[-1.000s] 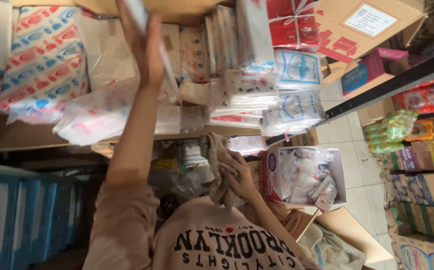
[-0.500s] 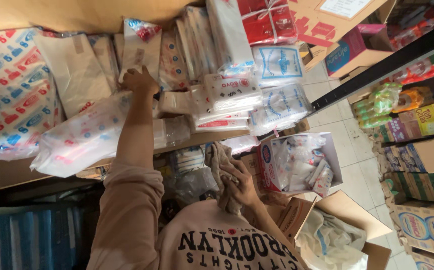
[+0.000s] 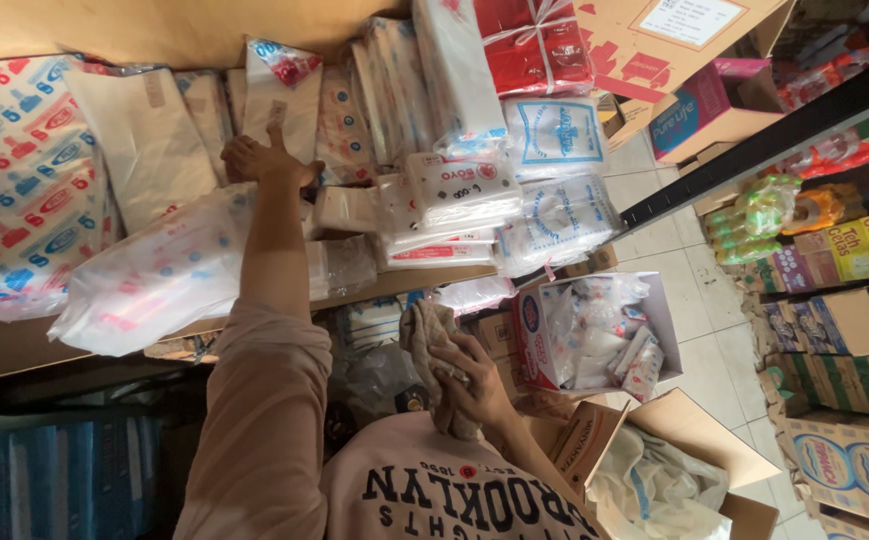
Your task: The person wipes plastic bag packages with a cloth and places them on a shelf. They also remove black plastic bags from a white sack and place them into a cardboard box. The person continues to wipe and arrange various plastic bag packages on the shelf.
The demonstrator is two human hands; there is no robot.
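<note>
1. While reaching up to the shelf (image 3: 15,350) with left hand (image 3: 267,160), note the state: fingers apart, palm flat against the upright white packet (image 3: 280,95) with the red-and-blue top. Touching, not clamped on anything.
2. Location of that packet: standing on edge in the back row, between flat white bags on its left and more upright packets on its right, just above the fingertips.
3. Right hand (image 3: 470,385): down at the chest, closed around a bunched grey cloth (image 3: 430,335). Well apart from the shelf.
4. Seated best, by my read, with a push from the flat palm straight along the row. Fingertip pressure alone would probably buckle the soft wrapper.
5. Press low on the packet, near its base, so it slides in upright instead of tipping onto the neighbours.
6. Watch the forearm: lying across the big clear bag of packets (image 3: 155,280), which overhangs the shelf edge. Lean too hard there and that bag likely slides off.
7. Also mind the stack of small white packs (image 3: 455,195) just right of the wrist, loosely piled and easily nudged by a sideways elbow.
8. Could brace that stack with the cloth hand if things shift. Otherwise fine parked where it sits.
9. Below right: open box of wrapped packets (image 3: 595,335) on the floor stock, clear of both arms.
</note>
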